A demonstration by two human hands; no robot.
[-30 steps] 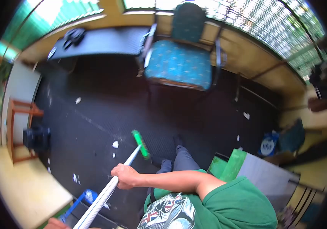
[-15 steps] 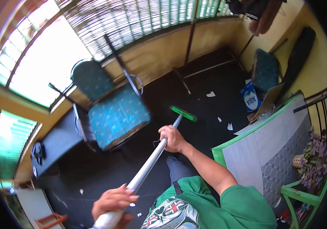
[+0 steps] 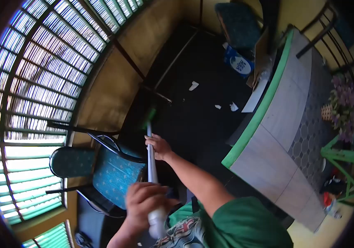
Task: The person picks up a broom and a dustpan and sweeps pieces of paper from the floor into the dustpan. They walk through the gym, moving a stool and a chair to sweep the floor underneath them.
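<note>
My right hand [image 3: 158,147] is wrapped round the lower part of a pale broom handle [image 3: 152,167]. Nearer to me, my left hand [image 3: 148,203] grips the same handle close to its top end, with the fingers curled over it. The handle leads away to a green broom head [image 3: 149,117], blurred, on the dark floor beside the blue chair. White scraps [image 3: 193,86] lie on the floor beyond and to the right of the head.
A blue patterned chair [image 3: 117,175] stands at left by the slatted window. On the right is a tiled counter [image 3: 276,144] with a green edge. Behind are a metal bar frame [image 3: 177,60], a blue-and-white box [image 3: 239,62] and another chair [image 3: 239,25]. Purple flowers [image 3: 346,103] stand far right.
The view has turned to the right. The broom head has moved across the floor, near the chair and metal frame. Both hands have stayed on the handle, which now points more steeply away.
</note>
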